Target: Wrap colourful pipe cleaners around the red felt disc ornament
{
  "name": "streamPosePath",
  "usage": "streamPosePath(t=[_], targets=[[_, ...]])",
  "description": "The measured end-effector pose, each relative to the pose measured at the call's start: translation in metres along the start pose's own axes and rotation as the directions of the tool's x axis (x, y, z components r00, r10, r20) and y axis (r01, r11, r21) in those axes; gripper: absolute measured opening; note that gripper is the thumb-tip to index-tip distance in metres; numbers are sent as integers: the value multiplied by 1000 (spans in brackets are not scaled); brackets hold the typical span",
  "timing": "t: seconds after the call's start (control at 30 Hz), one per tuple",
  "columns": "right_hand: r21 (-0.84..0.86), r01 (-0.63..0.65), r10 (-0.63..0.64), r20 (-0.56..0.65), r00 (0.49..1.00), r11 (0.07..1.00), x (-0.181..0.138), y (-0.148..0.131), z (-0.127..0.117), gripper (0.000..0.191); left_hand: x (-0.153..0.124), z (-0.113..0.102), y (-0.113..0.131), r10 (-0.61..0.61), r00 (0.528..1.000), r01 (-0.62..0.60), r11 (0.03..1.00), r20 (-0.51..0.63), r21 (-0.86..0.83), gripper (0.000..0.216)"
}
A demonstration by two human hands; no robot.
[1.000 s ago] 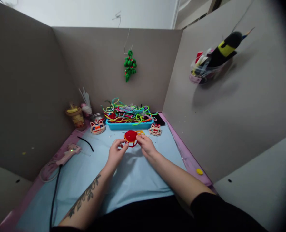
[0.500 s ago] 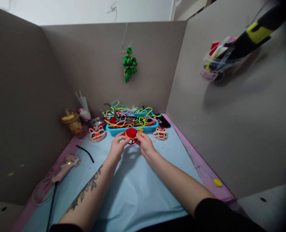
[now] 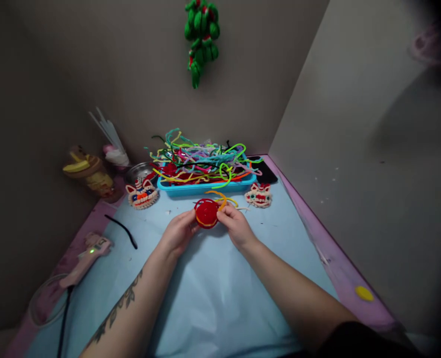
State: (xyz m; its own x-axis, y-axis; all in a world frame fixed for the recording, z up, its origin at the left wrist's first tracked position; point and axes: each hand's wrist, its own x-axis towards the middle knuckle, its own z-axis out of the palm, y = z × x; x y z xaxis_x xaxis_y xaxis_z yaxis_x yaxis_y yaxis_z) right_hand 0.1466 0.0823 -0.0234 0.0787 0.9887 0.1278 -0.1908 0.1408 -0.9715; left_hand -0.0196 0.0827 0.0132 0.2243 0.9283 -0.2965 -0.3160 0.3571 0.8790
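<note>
Between my hands, above the blue cloth, is a round red pipe-cleaner piece (image 3: pixel 206 213) with an orange edge. My left hand (image 3: pixel 181 231) is closed on its left side, the fingertips partly behind it. My right hand (image 3: pixel 235 223) pinches near its right edge, where a loose orange pipe cleaner (image 3: pixel 220 195) curls up and away. Whether the right fingers grip the red piece, the orange strand or both is too small to tell. Two lion-head ornaments lie beyond: a blue-and-orange one (image 3: pixel 142 195) at left and a red-and-white one (image 3: pixel 258 195) at right.
A blue tray (image 3: pixel 205 189) heaped with coloured pipe cleaners stands at the back. On the left are a pink glue gun (image 3: pixel 84 261) with a lit green light, a black strip (image 3: pixel 122 230), a metal bowl (image 3: pixel 141 172) and a cup (image 3: pixel 89 174). A green ornament (image 3: pixel 201 42) hangs behind.
The view has tilted down, so the hanging ornament sits higher. The red piece has turned in my hands, and the orange strand now curls out more visibly on its right.
</note>
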Motion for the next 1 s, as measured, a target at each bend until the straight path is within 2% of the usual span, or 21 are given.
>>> streamPosePath(t=[0.17, 0.23, 0.3, 0.4, 0.47, 0.5, 0.53, 0.57, 0.6, 0.63, 0.7, 0.83, 0.93, 1.0], targets=[[-10, -20, 20, 69, 997, 1000, -2, -3, 0, 25, 6, -6, -7, -120, 988, 112, 990, -94, -89, 18], [4, -18, 18, 61, 998, 1000, -3, -4, 1, 25, 7, -7, -8, -154, 981, 143, 985, -121, -94, 15], [32, -13, 12, 21, 1000, 999, -4, -2, 3, 26, 6, -7, -8, -135, 984, 127, 989, -113, -74, 18], [91, -31, 40, -101, 994, 995, -5, 2, 7, 28, 2, -2, -8, -26, 999, 27, 999, -46, 34, 35], [164, -79, 106, -163, 981, 983, -6, 4, 10, 29, -1, 3, -9, 150, 982, -128, 975, -115, 182, 42], [209, -100, 139, -179, 974, 973, -6, 5, 11, 29, -3, 6, -10, 273, 944, -215, 935, -184, 283, 43], [257, -112, 163, -187, 969, 960, -7, 5, 13, 29, -6, 9, -11, 398, 885, -287, 875, -241, 390, 44], [303, -115, 177, -188, 966, 946, -7, 4, 14, 29, -8, 11, -12, 501, 824, -335, 807, -265, 486, 42], [339, -110, 181, -186, 966, 934, -8, 3, 15, 29, -9, 13, -13, 570, 781, -361, 745, -254, 561, 39], [365, -99, 177, -186, 967, 926, -8, 2, 15, 28, -11, 14, -14, 603, 769, -376, 695, -211, 613, 35], [388, -85, 167, -185, 968, 918, -9, -1, 16, 28, -13, 16, -16, 617, 779, -410, 633, -108, 657, 25], [372, -95, 176, -190, 966, 923, -9, -4, 17, 31, -11, 13, -15, 622, 783, -474, 582, 13, 660, 15], [367, -80, 164, -203, 965, 927, -8, -6, 18, 31, -9, 10, -11, 609, 791, -481, 555, 62, 679, 16], [375, -79, 163, -199, 966, 924, -9, -7, 18, 30, -10, 9, -10, 621, 783, -464, 543, 37, 700, 15]])
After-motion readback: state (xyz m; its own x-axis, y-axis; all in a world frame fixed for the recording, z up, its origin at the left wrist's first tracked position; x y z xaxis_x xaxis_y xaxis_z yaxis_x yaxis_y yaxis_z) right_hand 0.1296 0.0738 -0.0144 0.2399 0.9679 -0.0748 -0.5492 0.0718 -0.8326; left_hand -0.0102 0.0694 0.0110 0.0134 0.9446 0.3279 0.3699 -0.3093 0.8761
